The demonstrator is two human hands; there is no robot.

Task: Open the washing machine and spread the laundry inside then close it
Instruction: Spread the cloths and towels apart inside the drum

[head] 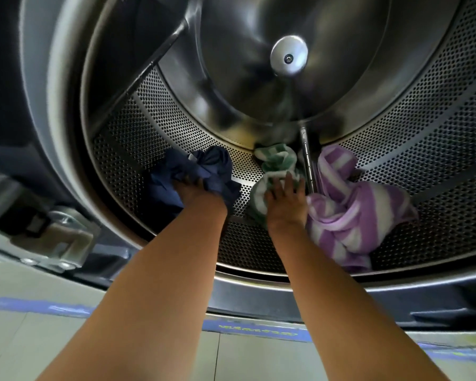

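I look into the open washing machine, whose perforated steel drum (pixel 154 127) fills the view. Both my arms reach inside. My left hand (pixel 195 192) is closed on a crumpled dark blue garment (pixel 204 166) on the drum floor at left. My right hand (pixel 286 199) lies with fingers spread on a green-and-white striped towel (pixel 276 160) at the middle, pressing or gripping it. A purple-and-white striped towel (pixel 349 213) lies bunched to the right, just beside my right wrist. The three pieces lie side by side.
A steel lifter rib (pixel 308 160) runs up the drum floor between the green and purple towels. The door hinge bracket (pixel 61 237) sits at lower left outside the drum. Tiled floor with a blue stripe (pixel 256 329) lies below the machine's front rim (pixel 259 295).
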